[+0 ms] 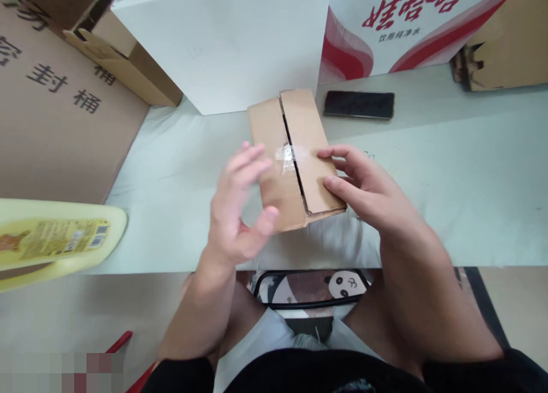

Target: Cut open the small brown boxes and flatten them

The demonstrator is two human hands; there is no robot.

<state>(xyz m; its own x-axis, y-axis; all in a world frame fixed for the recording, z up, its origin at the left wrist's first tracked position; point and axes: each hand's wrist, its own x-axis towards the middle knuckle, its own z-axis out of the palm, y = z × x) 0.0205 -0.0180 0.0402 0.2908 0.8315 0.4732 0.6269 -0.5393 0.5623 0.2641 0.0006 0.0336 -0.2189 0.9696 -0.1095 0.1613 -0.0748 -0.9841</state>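
Note:
A small brown cardboard box (308,130) lies slightly turned on the pale green table surface, its two top flaps meeting at a narrow dark gap. Clear tape (285,159) crosses that gap near the middle. My right hand (363,184) grips the box at its right edge, with thumb and index finger on the top flap and the other fingers down at the side. At the box's left side my left hand (237,204) is raised with fingers apart, slightly blurred and holding nothing.
Behind the box stands a white carton (231,44), with a red-and-white carton (385,44) beside it. A black phone (358,105) lies at the back right. Large brown cartons (55,119) and a yellow bottle (85,239) occupy the left. The table's front edge is close to my lap.

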